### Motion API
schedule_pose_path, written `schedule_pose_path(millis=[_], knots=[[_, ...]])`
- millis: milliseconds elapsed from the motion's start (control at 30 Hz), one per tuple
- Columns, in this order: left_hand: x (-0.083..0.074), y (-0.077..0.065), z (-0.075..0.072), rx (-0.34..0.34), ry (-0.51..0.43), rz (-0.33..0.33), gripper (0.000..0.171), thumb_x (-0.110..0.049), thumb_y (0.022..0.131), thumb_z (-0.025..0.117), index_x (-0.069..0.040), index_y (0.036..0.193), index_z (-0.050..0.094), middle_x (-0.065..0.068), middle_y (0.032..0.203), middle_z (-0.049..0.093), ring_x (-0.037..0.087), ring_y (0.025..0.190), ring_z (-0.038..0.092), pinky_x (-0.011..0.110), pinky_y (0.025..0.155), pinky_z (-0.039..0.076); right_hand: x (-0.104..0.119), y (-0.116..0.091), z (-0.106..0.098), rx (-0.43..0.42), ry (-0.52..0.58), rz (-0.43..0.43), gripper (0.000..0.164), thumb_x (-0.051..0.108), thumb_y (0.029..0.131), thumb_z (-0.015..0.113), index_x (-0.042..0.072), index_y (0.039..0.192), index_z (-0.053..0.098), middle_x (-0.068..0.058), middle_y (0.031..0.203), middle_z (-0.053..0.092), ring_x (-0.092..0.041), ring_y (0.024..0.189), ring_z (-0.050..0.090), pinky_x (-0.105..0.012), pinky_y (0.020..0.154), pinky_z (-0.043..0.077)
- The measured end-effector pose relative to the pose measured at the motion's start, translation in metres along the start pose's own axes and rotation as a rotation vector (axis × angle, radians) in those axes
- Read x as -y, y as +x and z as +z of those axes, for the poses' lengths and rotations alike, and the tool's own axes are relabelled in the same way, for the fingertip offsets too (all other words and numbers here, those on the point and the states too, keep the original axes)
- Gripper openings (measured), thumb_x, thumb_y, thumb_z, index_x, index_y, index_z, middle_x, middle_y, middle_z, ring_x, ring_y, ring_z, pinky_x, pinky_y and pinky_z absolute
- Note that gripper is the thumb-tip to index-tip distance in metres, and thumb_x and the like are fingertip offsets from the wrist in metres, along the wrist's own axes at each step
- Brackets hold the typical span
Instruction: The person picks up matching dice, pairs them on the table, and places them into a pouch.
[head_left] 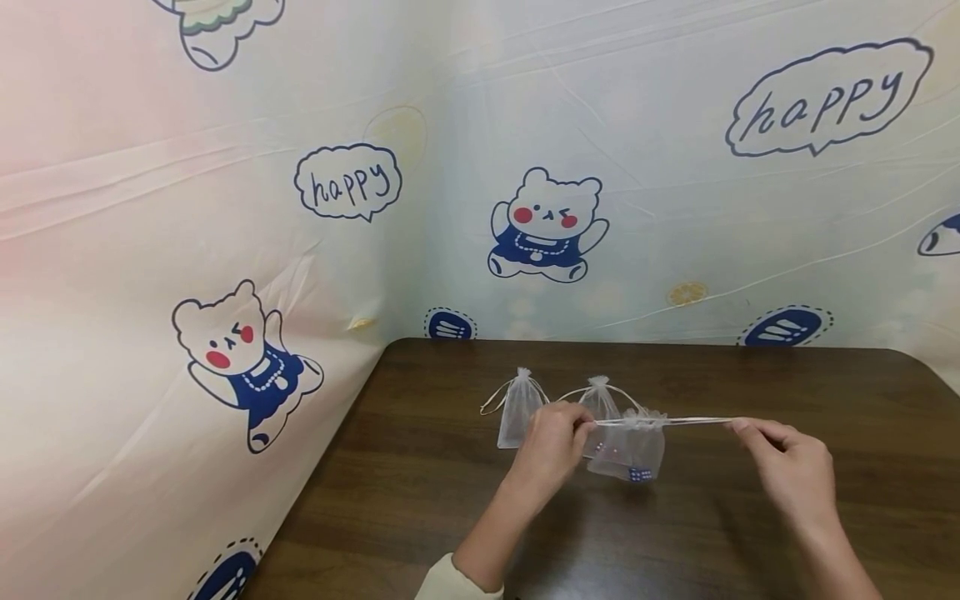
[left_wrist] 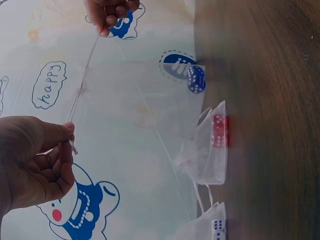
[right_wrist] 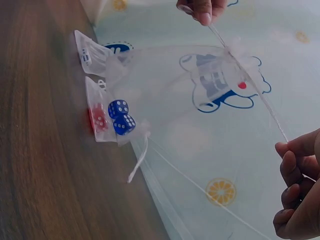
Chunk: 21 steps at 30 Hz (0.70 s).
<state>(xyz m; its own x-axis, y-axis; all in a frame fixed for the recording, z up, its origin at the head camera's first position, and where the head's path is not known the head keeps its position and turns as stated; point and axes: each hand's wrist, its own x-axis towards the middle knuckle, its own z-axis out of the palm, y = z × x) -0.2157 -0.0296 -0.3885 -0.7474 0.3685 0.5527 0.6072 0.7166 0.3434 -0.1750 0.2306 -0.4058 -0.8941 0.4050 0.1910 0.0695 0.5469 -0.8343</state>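
Note:
A sheer white drawstring bag [head_left: 633, 446] hangs above the table with blue dice [right_wrist: 122, 117] at its bottom. On its left, my left hand [head_left: 551, 446] pinches one end of the drawstring between thumb and finger. My right hand [head_left: 795, 471] pinches the opposite end, and the drawstring [head_left: 697, 420] is stretched taut between them. The bag's neck is gathered. Behind it stands a second sheer bag [head_left: 597, 400] with red dice [left_wrist: 219, 131], partly covered in the head view. Farther left is a third sheer bag [head_left: 517, 412], with white dice [left_wrist: 218, 229] inside.
All this is at a dark brown wooden table [head_left: 420, 467]. A pale printed cloth [head_left: 450, 250] with bears and the word "happy" rises behind the table and along its left side. The two standing bags have loose string loops [head_left: 491, 402] at their necks.

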Motion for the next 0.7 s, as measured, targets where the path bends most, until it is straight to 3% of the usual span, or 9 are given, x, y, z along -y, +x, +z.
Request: schedule_pose_path(millis=[133, 367, 700], knots=[[0.002, 0.001, -0.002, -0.004, -0.031, -0.033, 0.004, -0.010, 0.082, 0.070, -0.010, 0.078, 0.069, -0.005, 0.073, 0.063, 0.007, 0.068, 0.055, 0.018, 0.064, 0.044, -0.004, 0.003, -0.006, -0.001, -0.014, 0.044, 0.046, 0.045, 0.087, 0.060, 0.004, 0.103, 0.071, 0.013, 0.089, 0.065, 0.017, 0.075, 0.040, -0.020, 0.061, 0.040], [0.003, 0.002, -0.002, -0.012, -0.030, -0.050, 0.004, -0.012, 0.081, 0.071, -0.011, 0.078, 0.069, -0.006, 0.070, 0.061, 0.005, 0.066, 0.053, 0.017, 0.061, 0.043, -0.009, 0.005, -0.011, -0.018, 0.007, 0.085, 0.043, 0.048, 0.085, 0.061, 0.010, 0.100, 0.073, 0.034, 0.077, 0.052, 0.019, 0.074, 0.039, -0.022, 0.063, 0.038], [0.005, 0.003, 0.002, -0.062, -0.048, -0.044, 0.012, -0.005, 0.078, 0.070, -0.011, 0.068, 0.065, -0.008, 0.062, 0.056, 0.002, 0.059, 0.048, 0.012, 0.054, 0.039, -0.010, 0.006, -0.012, -0.066, 0.068, 0.107, 0.035, 0.043, 0.085, 0.063, 0.012, 0.095, 0.075, 0.038, 0.069, 0.051, 0.018, 0.072, 0.043, -0.016, 0.059, 0.038]])
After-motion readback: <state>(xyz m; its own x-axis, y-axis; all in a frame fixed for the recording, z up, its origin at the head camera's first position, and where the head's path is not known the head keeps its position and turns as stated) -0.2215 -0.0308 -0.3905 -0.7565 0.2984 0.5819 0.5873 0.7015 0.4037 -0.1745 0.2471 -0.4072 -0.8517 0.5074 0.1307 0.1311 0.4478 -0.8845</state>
